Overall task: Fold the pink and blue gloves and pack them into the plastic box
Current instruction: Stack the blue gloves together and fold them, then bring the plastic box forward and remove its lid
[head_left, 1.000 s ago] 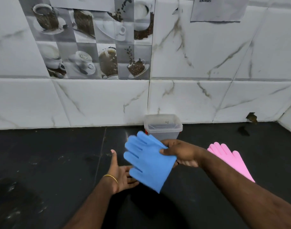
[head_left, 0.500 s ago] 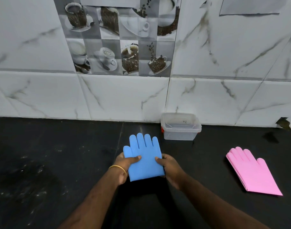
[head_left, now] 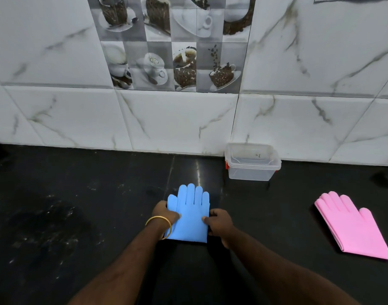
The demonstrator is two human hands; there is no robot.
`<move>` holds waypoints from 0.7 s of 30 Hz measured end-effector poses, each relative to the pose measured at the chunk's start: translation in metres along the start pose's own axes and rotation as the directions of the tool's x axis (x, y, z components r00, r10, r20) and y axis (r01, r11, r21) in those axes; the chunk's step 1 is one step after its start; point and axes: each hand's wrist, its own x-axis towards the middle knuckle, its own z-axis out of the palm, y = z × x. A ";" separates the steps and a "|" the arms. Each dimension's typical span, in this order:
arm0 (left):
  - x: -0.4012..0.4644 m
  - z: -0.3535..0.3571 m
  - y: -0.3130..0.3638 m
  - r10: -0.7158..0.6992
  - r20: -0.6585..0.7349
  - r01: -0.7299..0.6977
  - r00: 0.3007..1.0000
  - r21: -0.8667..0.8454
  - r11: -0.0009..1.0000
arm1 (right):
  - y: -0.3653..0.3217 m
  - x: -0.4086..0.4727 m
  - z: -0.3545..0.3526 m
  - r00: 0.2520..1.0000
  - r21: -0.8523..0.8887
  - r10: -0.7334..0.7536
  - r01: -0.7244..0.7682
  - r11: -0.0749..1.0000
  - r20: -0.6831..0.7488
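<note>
The blue gloves (head_left: 190, 214) lie flat on the black counter (head_left: 78, 216), fingers pointing toward the wall. My left hand (head_left: 164, 214) grips their left edge with the thumb on top. My right hand (head_left: 218, 223) pinches the right edge the same way. The pink gloves (head_left: 353, 227) lie stacked flat on the counter to the right, apart from both hands. The clear plastic box (head_left: 252, 161) stands open against the wall, behind and right of the blue gloves, with nothing visible in it.
A white marble-tiled wall (head_left: 188, 119) rises at the back of the counter, with a panel of coffee-cup tiles (head_left: 173, 45) above. A gold bangle (head_left: 160, 223) sits on my left wrist. Pale smudges mark the counter at the left.
The blue gloves went from being held up by my right hand to lying flat on the counter. Both hands now hold their side edges. The view has shifted left.
</note>
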 end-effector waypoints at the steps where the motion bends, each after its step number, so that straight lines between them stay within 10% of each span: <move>1: 0.002 0.001 0.000 0.007 -0.016 -0.006 1.000 0.050 0.999 | 0.000 0.002 0.000 1.000 -0.028 -0.012 0.011 1.000 -0.024; 14: -0.003 0.004 0.016 -0.063 -0.085 0.083 0.994 0.265 0.961 | 0.003 -0.005 -0.045 0.994 0.051 0.080 -0.084 0.995 0.075; 21: -0.022 0.049 0.090 0.258 -0.264 -0.194 0.929 0.244 0.950 | 0.006 0.017 -0.115 0.971 -0.182 -0.128 0.091 0.979 -0.204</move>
